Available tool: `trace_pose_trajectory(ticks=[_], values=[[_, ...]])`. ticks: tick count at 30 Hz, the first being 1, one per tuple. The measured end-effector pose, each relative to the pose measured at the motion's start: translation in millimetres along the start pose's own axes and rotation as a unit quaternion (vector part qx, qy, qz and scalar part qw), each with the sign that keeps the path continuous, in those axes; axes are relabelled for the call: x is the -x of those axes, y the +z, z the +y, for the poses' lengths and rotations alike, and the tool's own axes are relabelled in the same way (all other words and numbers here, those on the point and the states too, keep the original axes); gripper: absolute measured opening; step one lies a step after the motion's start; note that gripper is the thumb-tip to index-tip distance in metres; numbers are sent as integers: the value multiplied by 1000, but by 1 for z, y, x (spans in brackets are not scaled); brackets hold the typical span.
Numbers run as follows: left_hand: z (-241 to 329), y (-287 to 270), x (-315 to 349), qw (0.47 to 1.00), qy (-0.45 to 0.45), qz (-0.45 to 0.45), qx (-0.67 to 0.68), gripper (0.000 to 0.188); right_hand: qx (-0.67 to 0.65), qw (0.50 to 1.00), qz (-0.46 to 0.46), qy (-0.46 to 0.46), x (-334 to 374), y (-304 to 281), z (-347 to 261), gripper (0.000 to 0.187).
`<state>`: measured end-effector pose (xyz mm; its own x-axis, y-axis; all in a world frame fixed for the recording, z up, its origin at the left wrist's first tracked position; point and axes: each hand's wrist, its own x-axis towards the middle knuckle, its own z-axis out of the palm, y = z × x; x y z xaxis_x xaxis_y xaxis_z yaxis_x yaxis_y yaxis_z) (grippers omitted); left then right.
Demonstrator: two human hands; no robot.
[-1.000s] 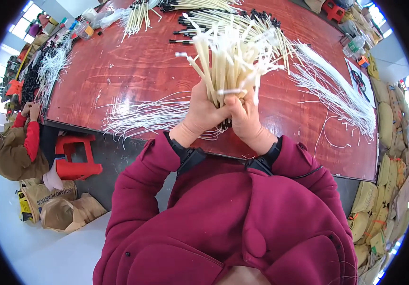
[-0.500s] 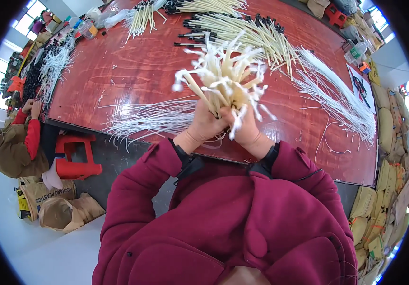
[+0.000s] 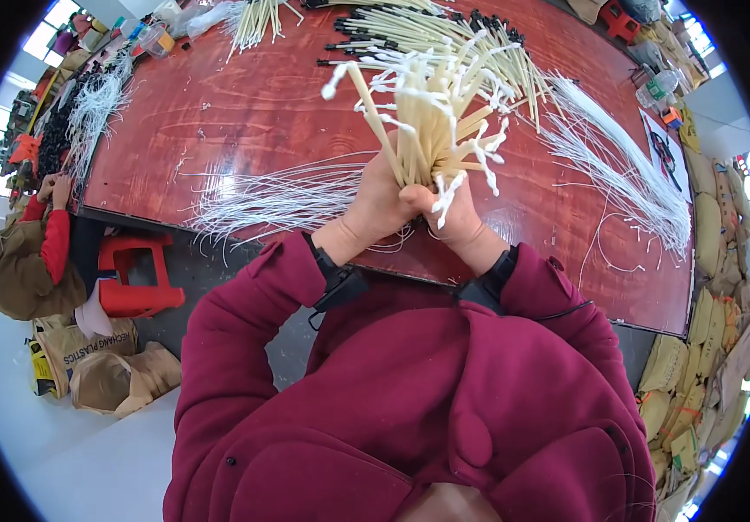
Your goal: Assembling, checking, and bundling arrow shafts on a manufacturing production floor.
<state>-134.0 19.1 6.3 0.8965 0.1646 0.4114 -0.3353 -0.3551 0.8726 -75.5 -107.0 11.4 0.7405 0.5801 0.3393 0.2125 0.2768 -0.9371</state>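
Observation:
Above the front edge of the red table [image 3: 244,130], I hold a thick bundle of cream-coloured tubes [image 3: 427,130] upright. White cords with small knobbed tips stick out of its top and flop in several directions. My left hand [image 3: 375,204] wraps round the lower left of the bundle. Pressed against it, my right hand [image 3: 455,213] grips the lower right side. The bundle's lower end is mostly hidden by my hands. Loose white cords [image 3: 271,200] lie on the tabletop just left of my left hand.
Cream tubes with black ends [image 3: 471,61] are heaped at the far side. A long swath of white cords [image 3: 623,165] lies at right, near scissors [image 3: 664,152] and a bottle [image 3: 656,87]. At left are a seated person [image 3: 27,252] and a red stool [image 3: 140,274]; sacks [image 3: 710,261] line the right.
The bundle's top has tipped slightly to the right, and its cord tips have stopped blurring. My hands stay around its lower part. The whole view has shifted slightly.

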Motion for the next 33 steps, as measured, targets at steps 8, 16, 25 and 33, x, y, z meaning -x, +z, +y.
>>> trace_pose_trajectory(ticks=[8, 16, 25, 33], values=[[3, 1, -1, 999, 19, -28, -27, 76, -52, 993, 48, 91, 3, 2, -10, 50], [21, -27, -11, 985, -18, -130, 112, 79, -100, 989, 29, 108, 1, -3, -10, 40], [29, -11, -15, 941, -145, -54, 303, 75, 58, 998, -21, 19, 8, -12, 15, 44], [31, -9, -10, 980, -100, -35, 167, 73, -259, 953, -35, 152, 17, -14, 46, 52]])
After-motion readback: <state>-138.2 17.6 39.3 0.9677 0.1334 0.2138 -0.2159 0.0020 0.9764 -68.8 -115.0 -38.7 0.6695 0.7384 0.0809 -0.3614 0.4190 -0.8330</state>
